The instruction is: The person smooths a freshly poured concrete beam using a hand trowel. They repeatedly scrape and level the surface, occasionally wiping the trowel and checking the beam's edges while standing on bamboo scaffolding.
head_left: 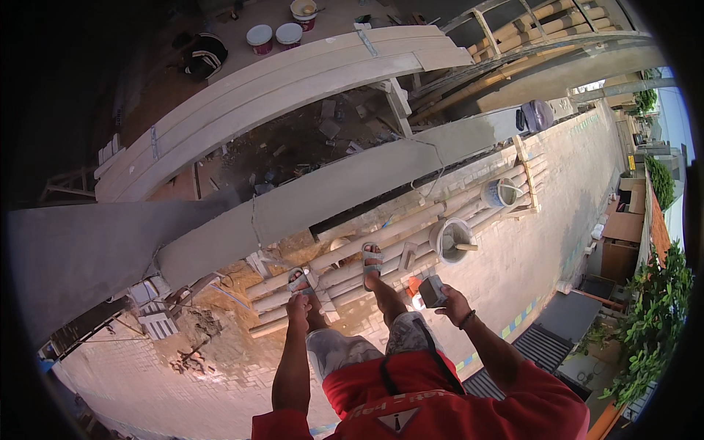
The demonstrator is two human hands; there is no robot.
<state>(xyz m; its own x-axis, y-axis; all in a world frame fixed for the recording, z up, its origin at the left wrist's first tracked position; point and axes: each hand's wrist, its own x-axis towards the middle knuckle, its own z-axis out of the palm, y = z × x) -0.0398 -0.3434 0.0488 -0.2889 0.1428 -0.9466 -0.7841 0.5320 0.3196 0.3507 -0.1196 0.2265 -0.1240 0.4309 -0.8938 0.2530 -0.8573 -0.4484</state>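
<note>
My right hand (456,306) is closed around a dark grey rectangular block (432,292), held out to the right of my legs. Curled fingers show on my left hand (297,311), which hangs in front of my left leg; whatever it may hold is hidden. My sandalled feet stand on a scaffold platform of long poles (345,275). Close to the right hand, a large pale bucket (444,240) rests on the poles, with a wooden-handled tool (466,247) in it. An orange-red item (414,284) lies partly behind the block.
A smaller bucket (501,192) stands farther along the poles. Ahead runs a smooth grey wall ledge (352,176) with a dark bag (537,115) on it. Long planks (279,95) span beyond. A person (205,56) crouches far left near lidded buckets (259,35). Paved ground (543,242) lies below.
</note>
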